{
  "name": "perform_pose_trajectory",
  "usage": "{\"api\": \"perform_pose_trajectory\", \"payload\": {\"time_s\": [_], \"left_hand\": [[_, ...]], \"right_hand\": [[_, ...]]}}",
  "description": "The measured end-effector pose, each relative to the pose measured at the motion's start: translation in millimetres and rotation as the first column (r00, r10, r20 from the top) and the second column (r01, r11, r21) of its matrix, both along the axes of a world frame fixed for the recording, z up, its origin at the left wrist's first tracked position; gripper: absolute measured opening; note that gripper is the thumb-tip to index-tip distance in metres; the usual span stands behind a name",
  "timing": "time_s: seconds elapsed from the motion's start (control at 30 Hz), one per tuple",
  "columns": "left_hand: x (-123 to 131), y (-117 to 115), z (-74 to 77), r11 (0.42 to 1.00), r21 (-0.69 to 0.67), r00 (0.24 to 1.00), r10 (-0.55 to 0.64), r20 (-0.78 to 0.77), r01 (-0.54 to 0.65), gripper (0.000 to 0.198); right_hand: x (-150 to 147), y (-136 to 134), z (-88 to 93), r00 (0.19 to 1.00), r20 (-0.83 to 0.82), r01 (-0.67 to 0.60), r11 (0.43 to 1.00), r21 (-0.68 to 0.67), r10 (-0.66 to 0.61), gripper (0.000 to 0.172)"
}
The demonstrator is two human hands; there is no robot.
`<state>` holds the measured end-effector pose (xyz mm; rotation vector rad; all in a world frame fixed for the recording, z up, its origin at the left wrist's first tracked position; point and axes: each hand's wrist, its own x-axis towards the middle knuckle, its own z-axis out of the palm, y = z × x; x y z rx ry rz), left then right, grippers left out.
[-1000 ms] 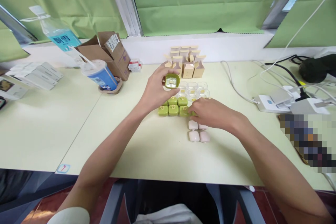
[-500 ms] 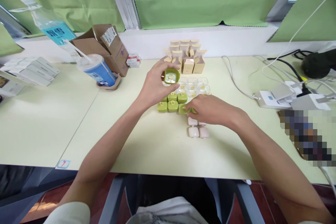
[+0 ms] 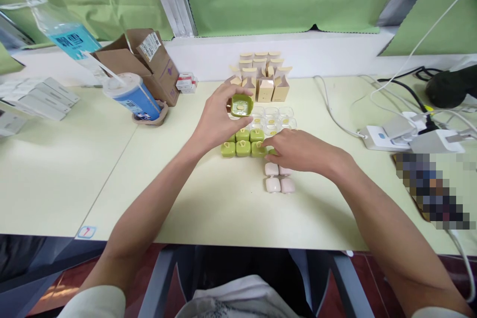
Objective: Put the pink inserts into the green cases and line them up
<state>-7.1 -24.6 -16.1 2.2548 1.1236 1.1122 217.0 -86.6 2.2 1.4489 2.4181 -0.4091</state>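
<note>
While left hand [image 3: 215, 120] holds open green case [image 3: 241, 105], right hand [image 3: 300, 151] touches shut case [image 3: 258, 149], grasp unclear; bottle label [image 3: 71, 39] unreadable.

Your view, readable marks:
- Sticker [image 3: 86, 232], near left edge of counter [image 3: 55, 179]: red figure, reads "7".
- Bottle [image 3: 63, 35], blue label: white characters, too blurred to read.
- Cardboard box [image 3: 150, 45], white shipping label: print too small.
- Blue cup [image 3: 136, 99]: print illegible.

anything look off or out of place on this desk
Nothing spilled or broken. One green case, held up in the left hand, is out of the rows of green cases; the right hand touches their end. The blue cup seems to lean.
</note>
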Motion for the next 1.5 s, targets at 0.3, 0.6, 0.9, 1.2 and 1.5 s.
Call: {"api": "perform_pose_trajectory", "payload": {"time_s": [0.3,0.6,0.9,1.2,1.5], "left_hand": [[1.5,-0.1,-1.5,1.0,-0.024,1.0,0.005,-0.011,-0.005,0.044],[2.6,3.3,-6.7,0.998,-0.058,1.0,-0.009,-0.006,0.008,0.047],[5.1,1.5,-7.3,0.999,-0.05,1.0,-0.018,0.015,0.019,0.043],[9.1,-4.4,-6.4,0.944,-0.21,0.956,-0.216,0.198,0.257,0.053],[15.4,-12.8,-5.4,0.964,-0.107,0.963,-0.227,0.145,0.243,0.056]], "right_hand": [[-3.0,-3.3,2.4,0.997,0.07,-0.037,0.999,-0.032,0.039,0.021],[-20.3,-11.7,-0.4,0.982,0.17,-0.061,0.993,-0.096,0.076,0.016],[16.0,-2.0,17.8,0.983,-0.137,-0.117,0.993,0.017,0.118,0.011],[62.4,8.9,26.6,0.281,-0.958,0.111,0.993,-0.03,-0.06,0.054],[26.8,9.0,12.1,0.304,-0.952,0.36,0.923,0.134,0.02,0.044]]}}
